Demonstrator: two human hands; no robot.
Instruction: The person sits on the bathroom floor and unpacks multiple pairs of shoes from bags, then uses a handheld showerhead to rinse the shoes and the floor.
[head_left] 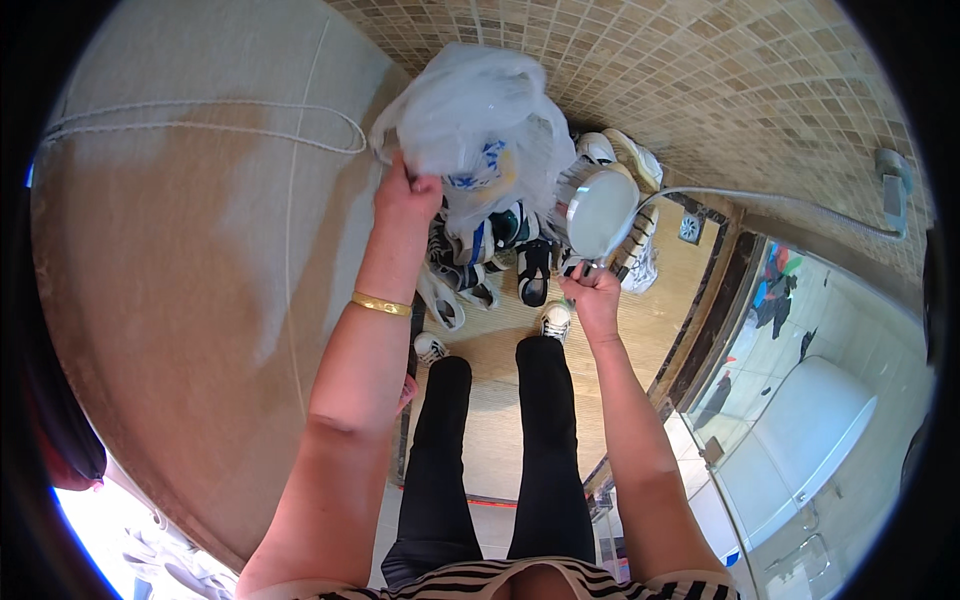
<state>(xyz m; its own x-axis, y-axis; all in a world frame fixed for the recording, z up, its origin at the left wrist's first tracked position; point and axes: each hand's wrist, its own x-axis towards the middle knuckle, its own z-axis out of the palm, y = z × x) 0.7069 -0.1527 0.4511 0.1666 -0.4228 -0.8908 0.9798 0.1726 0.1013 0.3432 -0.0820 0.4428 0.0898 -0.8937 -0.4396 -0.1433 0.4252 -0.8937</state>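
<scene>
My left hand is closed on the edge of a crumpled white plastic bag, lifted in front of me at the far side. Blue print and a yellowish patch show on the bag; its contents cannot be made out. In my right hand is the handle of a round hand shower, its pale disc turned upward. Below both hands, several shoes crowd the floor, among them a black sneaker with a white edge and a white slip-on. The bag partly covers the pile.
From the shower a silvery hose runs right to a wall bracket on the mosaic wall. A white rope loop hangs along the left wall. A square drain sits at right; a white fixture stands beyond the dark sill.
</scene>
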